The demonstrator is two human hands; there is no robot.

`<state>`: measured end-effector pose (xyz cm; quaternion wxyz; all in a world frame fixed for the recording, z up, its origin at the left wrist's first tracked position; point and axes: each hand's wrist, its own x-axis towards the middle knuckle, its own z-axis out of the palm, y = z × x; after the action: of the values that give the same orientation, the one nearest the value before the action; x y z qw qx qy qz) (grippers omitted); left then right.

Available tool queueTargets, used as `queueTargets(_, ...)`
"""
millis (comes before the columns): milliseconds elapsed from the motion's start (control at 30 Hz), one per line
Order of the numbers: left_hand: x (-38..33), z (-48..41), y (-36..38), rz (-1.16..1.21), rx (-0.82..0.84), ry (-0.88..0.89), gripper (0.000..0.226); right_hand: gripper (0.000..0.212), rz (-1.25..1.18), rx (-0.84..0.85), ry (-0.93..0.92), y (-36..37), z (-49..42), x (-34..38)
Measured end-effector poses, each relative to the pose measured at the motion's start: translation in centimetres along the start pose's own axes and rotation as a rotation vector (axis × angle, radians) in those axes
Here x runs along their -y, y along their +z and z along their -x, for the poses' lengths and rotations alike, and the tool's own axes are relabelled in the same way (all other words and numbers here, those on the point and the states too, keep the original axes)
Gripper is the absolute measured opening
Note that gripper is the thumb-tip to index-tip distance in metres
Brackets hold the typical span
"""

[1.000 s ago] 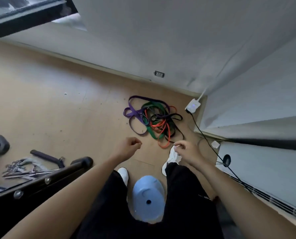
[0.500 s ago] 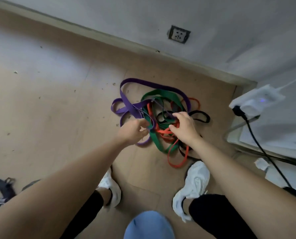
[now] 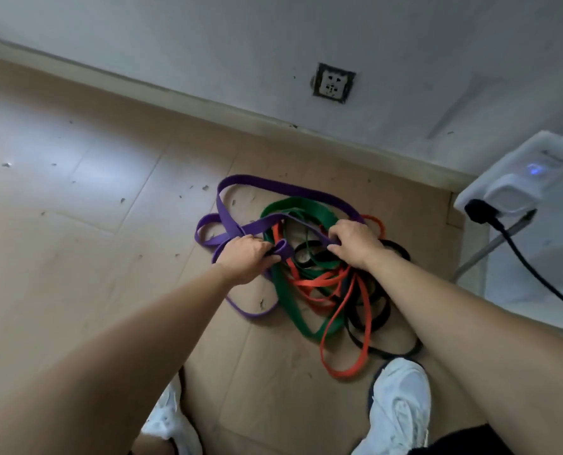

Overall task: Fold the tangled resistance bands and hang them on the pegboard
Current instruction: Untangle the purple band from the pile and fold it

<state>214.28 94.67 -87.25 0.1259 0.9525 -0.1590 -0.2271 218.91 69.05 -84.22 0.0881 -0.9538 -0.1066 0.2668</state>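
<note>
Down on the floor (image 3: 76, 257), the left hand (image 3: 245, 257) grips a fold of the purple band (image 3: 260, 181); the right hand (image 3: 355, 243), just beside it, curls round another purple strand; the tangled bands (image 3: 286, 300) lie spread beneath both hands.

No readable text; marking on the white adapter (image 3: 516, 178) is blurred.

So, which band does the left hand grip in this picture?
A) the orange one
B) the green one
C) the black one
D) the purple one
D: the left hand has its fingers curled round a folded loop of the purple band, at the left side of the tangled pile on the floor.
</note>
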Motion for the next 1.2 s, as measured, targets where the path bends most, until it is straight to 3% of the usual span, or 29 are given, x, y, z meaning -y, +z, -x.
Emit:
queueTargets(133, -0.6, 1.9, -4.6, 0.221, 0.109, -0.153, 0.041, 0.012, -0.059, -0.041, 0.015, -1.5, 3.0, 1.1)
queueTargets(267, -1.4, 6.1, -8.3, 0.41, 0.002, -0.305, 0.048, 0.006, -0.182, -0.022, 0.022, -0.2, 7.9, 2.9)
queueTargets(400, -1.8, 9.9, -11.6, 0.704, -0.125, -0.397, 0.053, 0.018, -0.346, 0.057, 0.001, 1.9, 12.3, 3.9)
queueTargets(600, -5.2, 14.6, -16.9, 0.917, -0.253, -0.308, 0.045, 0.023, -0.502, 0.449, -0.085, 2.0, 17.5, 6.4)
queueTargets(733, -7.5, 17.1, -19.3, 1.013, -0.291, -0.247, 0.04, 0.021, -0.531, 0.696, -0.006, -0.1, 20.4, 6.8)
queueTargets(800, -8.8, 18.0, -20.1, 1.07, -0.328, -0.214, 0.038, 0.032, -0.556, 0.584, 0.024, -1.1, 20.6, 6.5)
queueTargets(867, -9.8, 18.4, -20.5, 1.118, -0.349, -0.191, 0.038, 0.034, -0.591, 0.317, 0.002, -2.3, 20.3, 6.3)
queueTargets(933, -10.6, 18.6, -20.8, 1.191, -0.357, -0.154, 0.041, 0.05, -0.687, 0.069, -0.073, -3.3, 19.6, 7.0)
queueTargets(1067, -11.6, 17.4, -21.9, 1.428, -0.363, -0.085, 0.045, 0.087, -0.894, -0.074, -0.246, -4.5, 17.4, 10.2)
queueTargets(1100, -11.7, 16.8, -22.3, 1.509, -0.362, -0.07, 0.045, 0.083, -0.925, -0.074, -0.291, -4.6, 16.7, 10.9)
queueTargets(1200, -11.5, 15.1, -23.4, 1.706, -0.377, -0.035, 0.043, 0.042, -0.956, -0.061, -0.36, -5.2, 14.8, 12.3)
